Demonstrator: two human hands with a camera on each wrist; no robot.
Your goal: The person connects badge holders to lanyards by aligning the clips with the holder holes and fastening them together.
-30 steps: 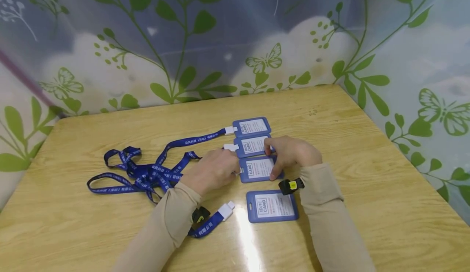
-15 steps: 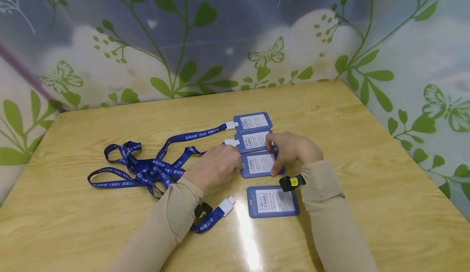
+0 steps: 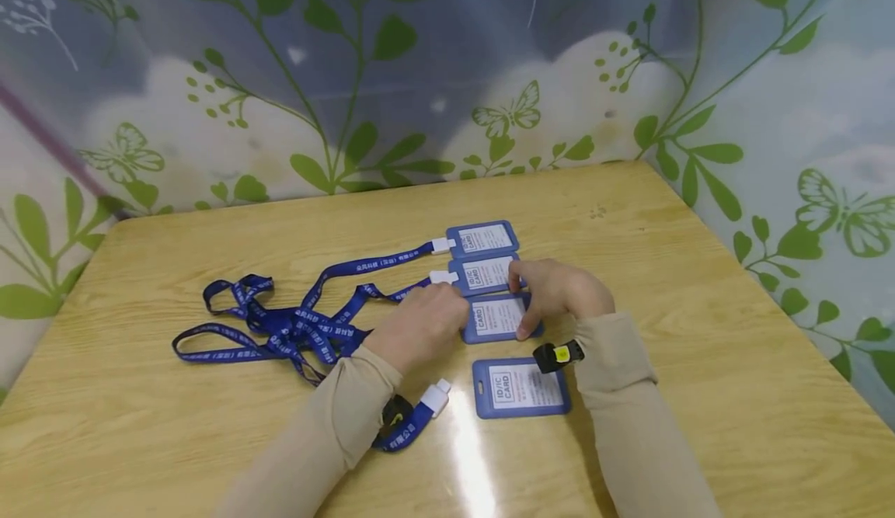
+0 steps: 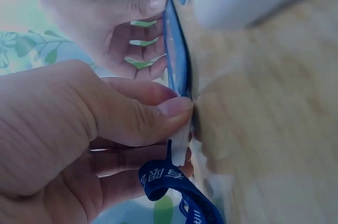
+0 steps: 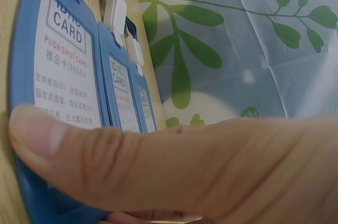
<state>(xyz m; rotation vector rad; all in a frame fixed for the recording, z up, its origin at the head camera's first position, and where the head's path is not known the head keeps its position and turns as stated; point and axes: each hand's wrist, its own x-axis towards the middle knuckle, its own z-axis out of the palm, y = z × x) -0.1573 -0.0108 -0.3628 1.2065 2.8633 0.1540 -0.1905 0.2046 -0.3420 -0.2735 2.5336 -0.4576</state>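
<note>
My left hand [image 3: 426, 324] pinches the white plastic clip [image 4: 180, 145] of a blue lanyard [image 4: 169, 179] between thumb and fingers, at the slot end of a blue ID card holder [image 3: 498, 318]. My right hand [image 3: 562, 293] grips that same holder near its other end, its thumb [image 5: 39, 129] on the holder's near edge. The left hand hides the clip in the head view. Just beyond lie two more holders, a middle one [image 3: 482, 274] and a far one [image 3: 485, 238], each joined to a lanyard clip.
Nearer the person lie a separate card holder [image 3: 520, 390] and a loose lanyard end with a white clip [image 3: 435, 398]. Tangled blue lanyards [image 3: 280, 332] spread over the left of the wooden table [image 3: 699, 347]. A wall [image 3: 419, 114] printed with leaves stands behind.
The left hand has shifted slightly right, toward the holder's slot end. The right hand keeps its grip, and the other holders lie as before.
</note>
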